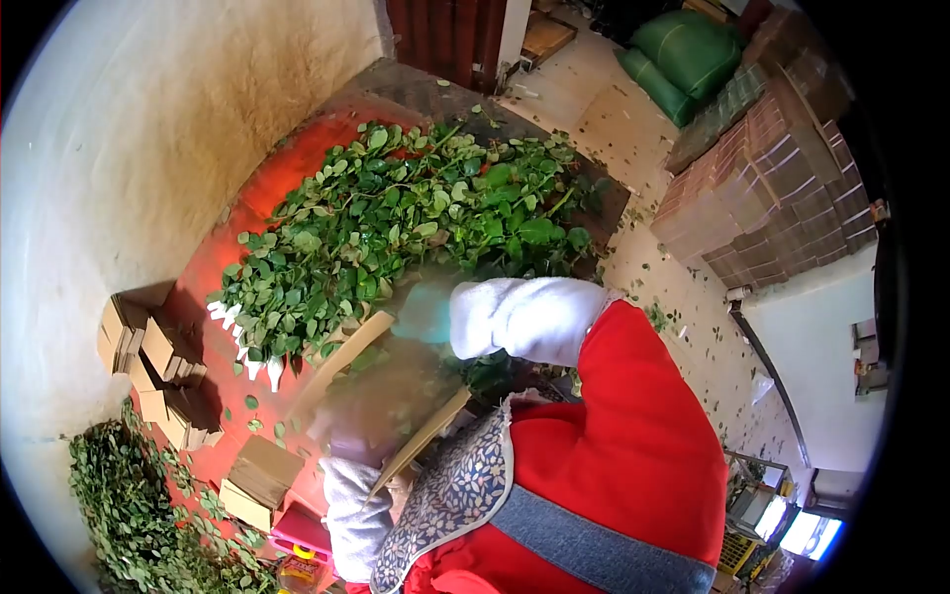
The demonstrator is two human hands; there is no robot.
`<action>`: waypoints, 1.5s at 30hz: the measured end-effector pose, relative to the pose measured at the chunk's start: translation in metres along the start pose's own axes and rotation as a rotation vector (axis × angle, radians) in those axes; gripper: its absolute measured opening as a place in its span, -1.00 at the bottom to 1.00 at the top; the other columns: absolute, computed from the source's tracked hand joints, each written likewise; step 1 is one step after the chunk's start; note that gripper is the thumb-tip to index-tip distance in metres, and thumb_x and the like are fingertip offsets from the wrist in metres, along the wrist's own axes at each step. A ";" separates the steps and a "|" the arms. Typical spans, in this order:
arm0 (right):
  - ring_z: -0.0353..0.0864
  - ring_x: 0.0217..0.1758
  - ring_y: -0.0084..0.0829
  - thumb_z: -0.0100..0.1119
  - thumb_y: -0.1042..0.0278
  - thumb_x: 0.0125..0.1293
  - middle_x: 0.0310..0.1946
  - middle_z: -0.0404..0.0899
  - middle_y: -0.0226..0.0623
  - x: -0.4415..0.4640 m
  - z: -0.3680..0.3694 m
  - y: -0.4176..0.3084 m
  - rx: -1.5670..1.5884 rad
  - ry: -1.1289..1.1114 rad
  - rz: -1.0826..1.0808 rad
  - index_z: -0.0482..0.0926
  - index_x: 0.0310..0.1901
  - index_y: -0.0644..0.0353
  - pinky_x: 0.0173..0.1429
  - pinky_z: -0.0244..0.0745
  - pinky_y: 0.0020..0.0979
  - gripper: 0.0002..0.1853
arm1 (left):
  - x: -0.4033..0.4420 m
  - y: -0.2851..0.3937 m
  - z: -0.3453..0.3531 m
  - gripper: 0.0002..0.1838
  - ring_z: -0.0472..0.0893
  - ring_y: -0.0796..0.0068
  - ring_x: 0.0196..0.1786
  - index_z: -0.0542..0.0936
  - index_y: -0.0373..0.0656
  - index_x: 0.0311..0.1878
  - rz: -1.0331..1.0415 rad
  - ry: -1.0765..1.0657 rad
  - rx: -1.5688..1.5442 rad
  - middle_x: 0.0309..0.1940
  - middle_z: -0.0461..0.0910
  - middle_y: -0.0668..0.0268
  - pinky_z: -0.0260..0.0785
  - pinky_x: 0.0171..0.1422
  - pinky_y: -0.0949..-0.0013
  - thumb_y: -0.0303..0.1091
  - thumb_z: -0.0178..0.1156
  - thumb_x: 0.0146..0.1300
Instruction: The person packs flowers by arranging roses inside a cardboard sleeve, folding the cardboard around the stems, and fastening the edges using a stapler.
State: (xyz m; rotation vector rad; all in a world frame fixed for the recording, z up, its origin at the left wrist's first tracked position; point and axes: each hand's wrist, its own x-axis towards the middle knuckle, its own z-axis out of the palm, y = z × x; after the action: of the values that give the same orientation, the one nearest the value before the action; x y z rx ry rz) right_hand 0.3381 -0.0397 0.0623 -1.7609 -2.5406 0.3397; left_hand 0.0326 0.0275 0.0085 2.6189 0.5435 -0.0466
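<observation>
A teal-gloved hand, my right hand point(424, 312), is smeared by motion at the end of a white fluffy sleeve, beside the leaves. Low in the middle, my left hand point(351, 441) is blurred, in a pale covering above another white sleeve. Two tan cardboard pieces point(426, 439) stand up near my hands, with a blurred patch between them. Whether either hand grips anything cannot be made out. A big heap of leafy green stems point(396, 203) lies on the red table point(213, 401), with white tips at its left end.
Folded cardboard stacks point(178, 421) sit at the table's left, near a cardboard piece point(262, 470) and a pink object point(302, 532). More greenery point(119, 495) lies lower left. Stacked bundles point(767, 188) and green sacks point(688, 49) stand at the right and back.
</observation>
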 end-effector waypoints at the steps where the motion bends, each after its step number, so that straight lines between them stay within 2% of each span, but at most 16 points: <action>1: 0.59 -0.41 -0.27 0.09 0.35 0.19 -0.47 0.57 -0.34 -0.006 -0.001 -0.001 0.024 0.104 -0.023 0.60 -0.20 0.07 -0.44 0.43 -0.21 -0.83 | -0.002 -0.003 0.003 0.16 0.31 -0.18 0.30 0.23 -0.22 0.38 0.014 0.011 0.037 0.27 0.31 -0.10 0.24 0.37 0.02 0.01 0.56 -0.35; 2: 0.58 -0.49 -0.25 0.11 0.37 0.14 -0.54 0.55 -0.34 -0.009 -0.002 -0.001 0.049 0.208 -0.051 0.59 -0.23 0.08 -0.53 0.40 -0.18 -0.85 | -0.001 -0.002 0.001 0.16 0.30 -0.18 0.31 0.23 -0.22 0.38 0.027 0.022 0.074 0.27 0.31 -0.10 0.24 0.38 0.02 0.02 0.56 -0.35; 4: 0.57 -0.56 -0.23 0.11 0.37 0.16 -0.57 0.55 -0.36 0.048 0.097 0.023 -0.133 -0.130 -0.047 0.57 -0.25 0.11 -0.55 0.39 -0.12 -0.87 | -0.002 0.002 -0.006 0.13 0.30 -0.16 0.31 0.24 -0.21 0.37 -0.154 -0.111 -0.057 0.26 0.34 -0.05 0.23 0.38 0.03 0.02 0.54 -0.33; 7: 0.56 -0.43 -0.31 0.05 0.36 0.19 -0.53 0.50 -0.42 0.020 0.037 0.007 -0.081 0.034 -0.060 0.56 -0.21 0.02 -0.36 0.39 -0.23 -0.84 | 0.003 0.022 -0.032 0.09 0.32 -0.11 0.30 0.25 -0.18 0.36 -0.363 -0.194 -0.256 0.25 0.37 0.02 0.22 0.39 0.04 0.02 0.52 -0.28; 13: 0.52 -0.36 -0.35 0.09 0.40 0.08 -0.45 0.45 -0.43 0.031 -0.118 -0.002 -0.409 0.333 -0.032 0.54 -0.08 -0.07 -0.26 0.37 -0.29 -0.68 | -0.002 0.042 -0.063 -0.48 0.55 0.08 0.09 0.59 -0.07 0.08 -0.184 0.060 -0.112 0.24 0.42 0.16 0.48 0.04 0.12 0.02 0.28 0.10; 15: 0.50 -0.40 -0.27 0.15 0.50 -0.01 -0.48 0.45 -0.38 0.059 -0.133 0.024 -0.429 0.463 -0.017 0.58 -0.08 0.00 -0.31 0.38 -0.22 -0.62 | -0.009 0.039 -0.046 0.05 0.28 -0.13 0.33 0.20 -0.19 0.41 -0.414 -0.243 -0.131 0.39 0.19 -0.03 0.18 0.41 0.06 0.01 0.47 -0.14; 18: 0.55 -0.37 -0.17 0.21 0.52 -0.04 -0.43 0.54 -0.30 0.123 -0.133 0.073 -0.379 0.436 -0.106 0.56 -0.09 0.03 -0.33 0.40 -0.17 -0.61 | -0.012 0.039 -0.042 0.06 0.25 -0.15 0.35 0.17 -0.19 0.43 -0.269 -0.324 0.067 0.43 0.11 -0.06 0.17 0.42 0.07 0.00 0.45 -0.11; 21: 0.55 -0.45 -0.12 0.18 0.50 -0.02 -0.55 0.51 -0.24 0.199 -0.133 0.096 -0.388 0.403 -0.188 0.57 -0.23 0.05 -0.35 0.40 -0.15 -0.74 | -0.029 0.040 -0.030 0.08 0.33 -0.12 0.30 0.16 -0.14 0.45 -0.278 -0.141 -0.058 0.43 0.13 -0.01 0.25 0.37 0.08 -0.03 0.47 -0.15; 23: 0.61 -0.38 -0.18 0.04 0.37 0.27 -0.46 0.60 -0.23 0.254 -0.138 0.096 -0.364 0.174 -0.013 0.58 -0.22 0.03 -0.23 0.46 -0.16 -0.87 | -0.035 0.038 -0.025 0.09 0.36 -0.11 0.27 0.16 -0.12 0.45 -0.304 -0.110 -0.095 0.43 0.14 0.01 0.28 0.34 0.08 -0.03 0.47 -0.17; 26: 0.65 -0.25 -0.19 -0.09 0.26 0.35 -0.37 0.65 -0.22 0.301 -0.128 0.100 -0.558 0.341 0.055 0.62 -0.25 0.05 -0.15 0.50 -0.18 -0.77 | -0.042 0.037 -0.017 0.10 0.41 -0.08 0.22 0.16 -0.07 0.46 -0.237 -0.050 -0.137 0.42 0.19 0.03 0.34 0.30 0.09 -0.04 0.48 -0.19; 34: 0.64 -0.11 -0.10 0.14 0.10 0.30 -0.23 0.65 -0.13 0.280 0.051 0.097 -0.329 -0.159 -0.054 0.60 -0.15 0.07 -0.03 0.50 -0.09 -0.75 | -0.042 0.035 -0.009 0.08 0.44 -0.07 0.18 0.16 -0.10 0.46 -0.264 -0.035 -0.144 0.34 0.28 -0.01 0.36 0.27 0.09 -0.04 0.46 -0.16; 36: 0.63 -0.07 -0.10 0.12 0.13 0.30 -0.20 0.63 -0.13 0.280 0.055 0.093 -0.225 -0.307 0.031 0.58 -0.09 0.05 -0.03 0.50 -0.07 -0.75 | -0.044 0.032 -0.001 0.07 0.44 -0.08 0.18 0.16 -0.12 0.46 -0.252 -0.034 -0.114 0.34 0.27 -0.04 0.36 0.27 0.09 -0.04 0.45 -0.14; 37: 0.62 0.06 -0.17 0.01 0.42 0.27 -0.02 0.62 -0.23 0.280 0.032 0.078 -0.286 -0.447 0.092 0.55 0.06 0.06 0.05 0.55 -0.17 -0.67 | -0.045 0.030 0.000 0.07 0.43 -0.10 0.19 0.15 -0.14 0.46 -0.234 -0.020 -0.101 0.34 0.27 -0.06 0.35 0.27 0.08 -0.05 0.45 -0.14; 41: 0.62 0.04 -0.15 -0.02 0.43 0.31 0.00 0.59 -0.20 0.260 -0.011 0.074 -0.318 -0.406 0.119 0.50 0.11 0.00 0.00 0.55 -0.14 -0.66 | -0.044 0.038 -0.012 0.08 0.41 -0.13 0.23 0.13 -0.15 0.46 -0.215 -0.030 -0.120 0.37 0.22 -0.08 0.33 0.30 0.07 -0.06 0.45 -0.14; 42: 0.61 -0.13 -0.07 0.05 0.43 0.22 -0.17 0.57 -0.14 0.250 -0.018 0.081 -0.236 -0.254 0.062 0.52 -0.07 0.06 -0.12 0.50 -0.11 -0.76 | -0.043 0.037 -0.012 0.08 0.40 -0.14 0.23 0.13 -0.15 0.47 -0.222 -0.030 -0.125 0.38 0.21 -0.08 0.32 0.31 0.07 -0.07 0.45 -0.14; 45: 0.57 -0.15 -0.04 0.12 0.52 0.14 -0.18 0.51 -0.12 0.209 -0.095 0.050 -0.155 0.153 0.009 0.48 -0.11 0.09 -0.17 0.47 -0.13 -0.75 | -0.043 0.038 -0.013 0.09 0.38 -0.15 0.26 0.13 -0.15 0.47 -0.226 -0.014 -0.181 0.39 0.18 -0.10 0.29 0.33 0.05 -0.09 0.46 -0.15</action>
State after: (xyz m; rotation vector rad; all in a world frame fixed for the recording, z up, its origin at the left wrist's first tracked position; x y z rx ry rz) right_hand 0.3234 0.1860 0.1251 -1.7717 -2.5121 0.0074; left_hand 0.0068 -0.0132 0.0422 2.3705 0.7973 -0.0838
